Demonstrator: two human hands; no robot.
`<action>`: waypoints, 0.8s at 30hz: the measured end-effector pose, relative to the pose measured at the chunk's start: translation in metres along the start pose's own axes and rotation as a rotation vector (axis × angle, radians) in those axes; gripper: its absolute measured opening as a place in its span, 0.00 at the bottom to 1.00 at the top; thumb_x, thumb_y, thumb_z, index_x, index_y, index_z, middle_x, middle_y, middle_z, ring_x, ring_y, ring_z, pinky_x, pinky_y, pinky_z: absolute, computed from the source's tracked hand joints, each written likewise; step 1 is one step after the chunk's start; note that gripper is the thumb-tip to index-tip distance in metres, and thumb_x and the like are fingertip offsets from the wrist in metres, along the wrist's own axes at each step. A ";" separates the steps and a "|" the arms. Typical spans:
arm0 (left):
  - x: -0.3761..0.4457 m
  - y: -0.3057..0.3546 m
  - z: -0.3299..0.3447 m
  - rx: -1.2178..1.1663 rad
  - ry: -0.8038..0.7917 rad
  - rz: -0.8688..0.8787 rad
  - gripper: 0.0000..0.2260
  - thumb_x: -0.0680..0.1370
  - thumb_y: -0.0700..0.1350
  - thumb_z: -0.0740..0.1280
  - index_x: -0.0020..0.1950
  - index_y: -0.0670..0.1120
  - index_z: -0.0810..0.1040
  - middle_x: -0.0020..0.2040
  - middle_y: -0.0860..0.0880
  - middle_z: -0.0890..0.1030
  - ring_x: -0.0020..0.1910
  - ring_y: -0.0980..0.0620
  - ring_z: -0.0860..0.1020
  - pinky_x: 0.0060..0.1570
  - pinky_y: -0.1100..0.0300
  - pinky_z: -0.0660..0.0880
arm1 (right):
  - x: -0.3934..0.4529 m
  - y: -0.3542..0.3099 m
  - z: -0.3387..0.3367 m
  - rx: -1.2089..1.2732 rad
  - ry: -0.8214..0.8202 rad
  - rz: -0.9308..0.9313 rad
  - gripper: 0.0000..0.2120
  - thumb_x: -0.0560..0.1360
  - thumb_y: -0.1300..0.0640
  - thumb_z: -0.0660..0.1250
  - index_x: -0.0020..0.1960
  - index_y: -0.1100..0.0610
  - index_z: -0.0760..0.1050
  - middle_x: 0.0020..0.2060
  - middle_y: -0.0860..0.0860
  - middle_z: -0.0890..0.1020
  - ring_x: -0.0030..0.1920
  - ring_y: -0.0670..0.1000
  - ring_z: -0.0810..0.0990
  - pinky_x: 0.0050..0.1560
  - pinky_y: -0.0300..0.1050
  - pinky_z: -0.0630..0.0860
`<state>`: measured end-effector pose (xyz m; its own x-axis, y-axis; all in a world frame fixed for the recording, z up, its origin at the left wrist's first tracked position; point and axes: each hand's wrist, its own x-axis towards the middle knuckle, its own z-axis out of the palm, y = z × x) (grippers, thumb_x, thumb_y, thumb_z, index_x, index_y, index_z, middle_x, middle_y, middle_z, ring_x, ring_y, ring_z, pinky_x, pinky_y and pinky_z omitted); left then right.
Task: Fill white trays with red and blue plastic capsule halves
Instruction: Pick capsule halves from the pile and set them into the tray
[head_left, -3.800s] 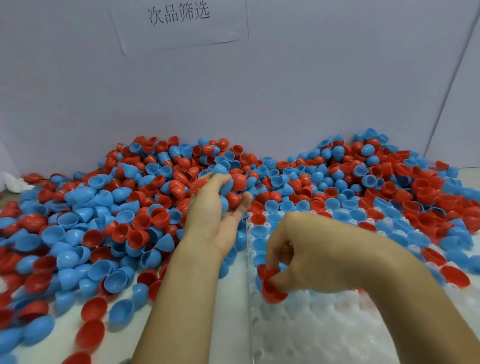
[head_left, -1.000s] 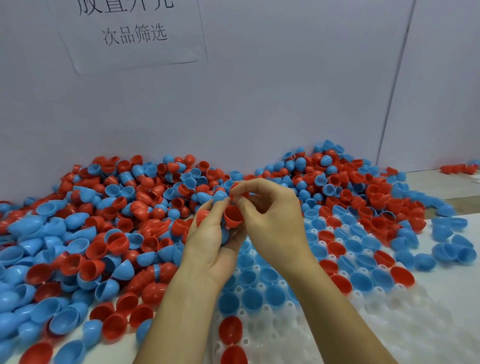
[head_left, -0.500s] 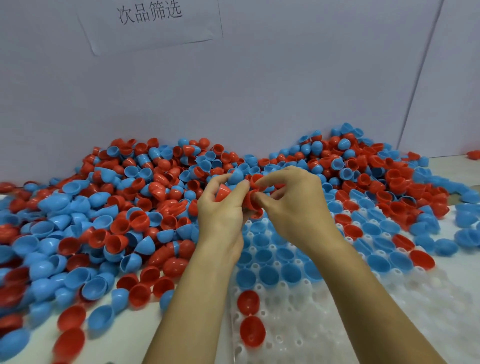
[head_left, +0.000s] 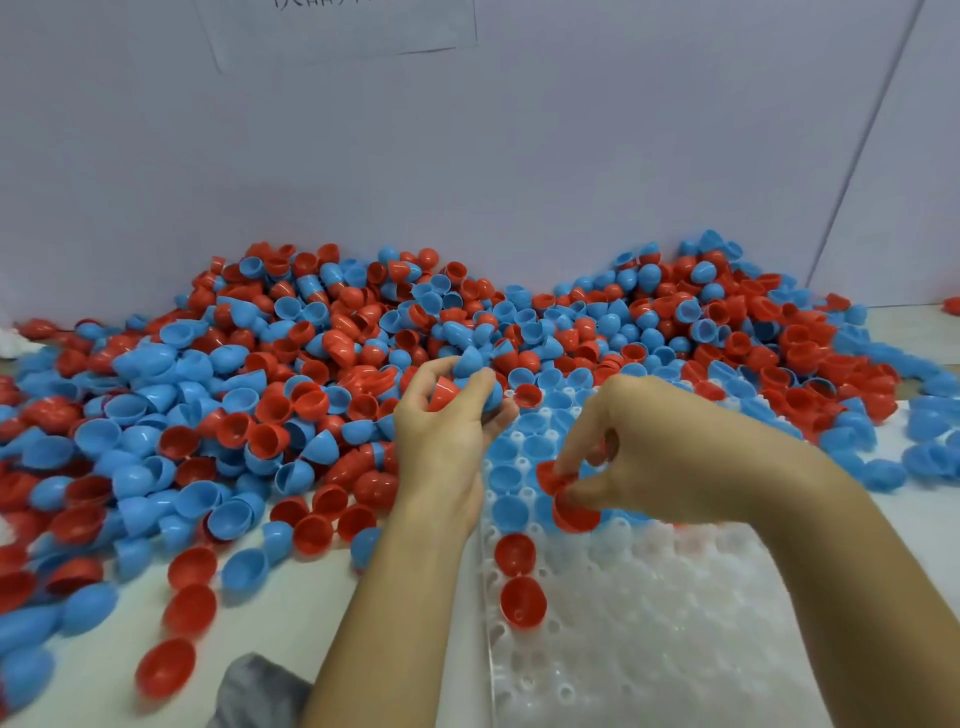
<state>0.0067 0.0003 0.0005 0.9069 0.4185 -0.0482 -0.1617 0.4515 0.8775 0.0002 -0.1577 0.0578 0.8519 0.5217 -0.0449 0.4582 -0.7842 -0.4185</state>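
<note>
A white tray (head_left: 649, 649) with round sockets lies in front of me at the right; its far rows hold blue and red halves, and two red halves (head_left: 519, 582) sit in its left column. My right hand (head_left: 649, 457) pinches red capsule halves (head_left: 569, 499) just above the tray's left part. My left hand (head_left: 447, 421) is raised at the tray's far left corner and holds several halves, a red one (head_left: 444, 392) and blue ones (head_left: 470, 361) among them.
A big heap of red and blue capsule halves (head_left: 311, 353) spreads across the table from the left to the far right, against a grey wall (head_left: 467, 156). Loose halves lie on the table at the near left. A grey cloth (head_left: 254, 691) shows at the bottom edge.
My right hand has left my left hand and come down toward me over the tray with red halves in its fingers. My left hand stays raised with its handful.
</note>
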 end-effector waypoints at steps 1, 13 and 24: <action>-0.002 0.000 -0.001 -0.001 -0.006 -0.004 0.06 0.78 0.34 0.70 0.49 0.44 0.79 0.42 0.43 0.79 0.38 0.49 0.79 0.43 0.58 0.83 | -0.003 -0.002 0.002 -0.011 -0.029 0.001 0.03 0.70 0.49 0.76 0.43 0.41 0.85 0.30 0.39 0.79 0.33 0.39 0.76 0.25 0.29 0.68; -0.013 0.006 -0.013 -0.087 -0.022 -0.017 0.06 0.77 0.34 0.70 0.48 0.44 0.80 0.35 0.47 0.82 0.32 0.53 0.81 0.39 0.61 0.81 | -0.006 -0.014 0.034 -0.125 -0.225 0.205 0.10 0.67 0.54 0.80 0.33 0.47 0.80 0.29 0.42 0.80 0.27 0.41 0.78 0.25 0.33 0.72; -0.005 0.008 -0.004 -0.122 -0.038 -0.104 0.03 0.78 0.36 0.70 0.49 0.42 0.79 0.41 0.46 0.81 0.36 0.51 0.81 0.42 0.58 0.83 | 0.012 -0.005 -0.012 -0.022 -0.077 0.043 0.05 0.76 0.46 0.70 0.46 0.42 0.85 0.35 0.36 0.83 0.37 0.37 0.81 0.42 0.38 0.77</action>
<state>-0.0007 0.0052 0.0053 0.9349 0.3355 -0.1162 -0.1098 0.5844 0.8040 0.0106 -0.1514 0.0702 0.8493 0.5111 -0.1321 0.4281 -0.8132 -0.3943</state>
